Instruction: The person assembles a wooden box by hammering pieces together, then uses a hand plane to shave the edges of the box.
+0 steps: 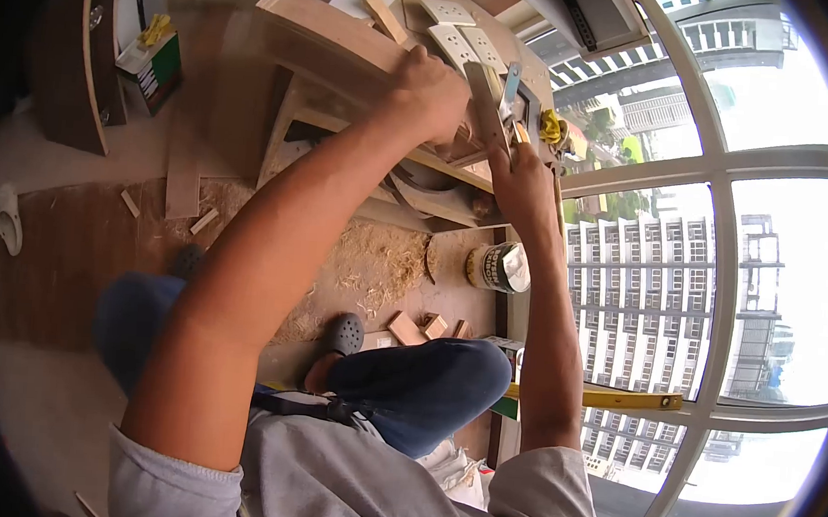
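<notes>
A long, thick wooden board (327, 49) slants across the top of the view over the workbench. My left hand (430, 98) is closed around the board's near end. Just right of it, my right hand (523, 175) grips what looks like a wooden hand plane (487, 111), a narrow block with a bluish metal blade (511, 82) standing up beside it. Both hands are close together, and my right fingers are partly hidden behind the tool. Beyond the board lies a brush (386, 18) with a wooden handle, near several white socket plates (455, 45).
Wood shavings (376, 266) cover the floor below the bench frame (279, 137). A white bucket (501, 267) stands by the windows at right. Wood offcuts (408, 328) lie near my foot; a yellow level (633, 400) rests by the window. Cabinet panels (70, 67) stand at left.
</notes>
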### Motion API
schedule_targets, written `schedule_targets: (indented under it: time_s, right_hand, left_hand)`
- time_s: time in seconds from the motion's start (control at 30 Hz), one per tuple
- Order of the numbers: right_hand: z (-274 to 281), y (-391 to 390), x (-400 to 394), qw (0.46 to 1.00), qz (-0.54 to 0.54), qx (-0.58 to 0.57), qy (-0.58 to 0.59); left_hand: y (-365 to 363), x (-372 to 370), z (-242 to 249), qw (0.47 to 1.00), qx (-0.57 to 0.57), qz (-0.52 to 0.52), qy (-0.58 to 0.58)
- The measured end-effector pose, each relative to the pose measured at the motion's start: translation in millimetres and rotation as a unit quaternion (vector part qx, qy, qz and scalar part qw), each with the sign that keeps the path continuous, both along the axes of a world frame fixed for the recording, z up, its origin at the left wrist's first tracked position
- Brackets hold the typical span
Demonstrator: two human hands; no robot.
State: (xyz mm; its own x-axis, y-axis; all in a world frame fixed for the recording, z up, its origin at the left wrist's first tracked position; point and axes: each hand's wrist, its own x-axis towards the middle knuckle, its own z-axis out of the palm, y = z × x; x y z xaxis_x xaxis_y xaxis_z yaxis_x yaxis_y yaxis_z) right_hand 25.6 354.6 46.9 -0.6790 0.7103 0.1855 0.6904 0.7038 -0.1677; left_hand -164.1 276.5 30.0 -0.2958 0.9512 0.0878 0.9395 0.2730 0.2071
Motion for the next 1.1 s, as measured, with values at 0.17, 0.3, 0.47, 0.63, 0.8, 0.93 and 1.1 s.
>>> schedule_targets:
  time_s: [0.17, 0.3, 0.47, 0.63, 0.8, 0.93, 1.1]
  right_hand:
    - [7, 24, -26, 1.0, -0.004, 0.004, 0.001]
    - [0, 13, -12, 1.0, -0.017, -0.008, -0.005]
    - [16, -18, 50, 0.999, 0.024, 0.019, 0.03]
    - [13, -24, 78, 0.919, -0.082, -0.211, 0.324]
    - [2, 13, 34, 0.987, -0.093, -0.078, 0.108]
    - [12, 26, -33, 0.999, -0.022, 0.012, 0.022]
    - [4, 23, -27, 1.0, 0.008, 0.019, -0.001]
  left_hand:
    - [-3, 3, 2, 1.0, 0.015, 0.001, -0.018]
    - [-6, 0, 9, 0.999, -0.025, -0.009, -0.046]
    - [0, 2, 4, 1.0, -0.003, 0.006, -0.004]
    - [-1, 4, 5, 1.0, 0.01, 0.015, 0.018]
    - [-3, 2, 12, 0.999, -0.031, -0.013, -0.018]
    - [-3, 5, 9, 1.0, -0.007, 0.013, 0.007]
    - [3, 1, -2, 1.0, 0.003, 0.011, 0.003]
